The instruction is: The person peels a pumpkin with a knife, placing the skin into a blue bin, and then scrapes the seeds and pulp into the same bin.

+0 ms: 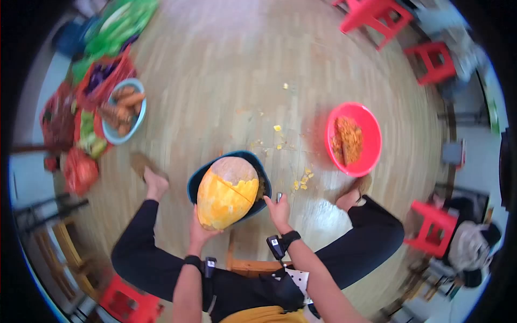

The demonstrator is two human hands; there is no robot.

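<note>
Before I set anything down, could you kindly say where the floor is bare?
Bare floor lies beyond the dark tub, between the blue bowl and yellow scraps, and right of the pink basin. Bags crowd the left edge; red stools the right.

Mostly peeled orange pumpkin [227, 202], tilted

Pumpkin [223, 202] was orange-yel. w/ pale brownish patch; tub [193, 184] round it, dk. blue. Toward floor's [215, 81] R edge, basin [371, 148] was pink-red, shreds [349, 141] in it orange. Toward L edge, bowl [112, 134] was lt. blue w/ orange-brn. roots [125, 112]. Top-L corner bag [126, 24] was green. R-edge stool [433, 229]: red. Floor was tan wood-grain. Trousers [142, 258] blk., shirt [264, 315] mustard, cloth [299, 281] wht. w/ blk. dots.
</note>
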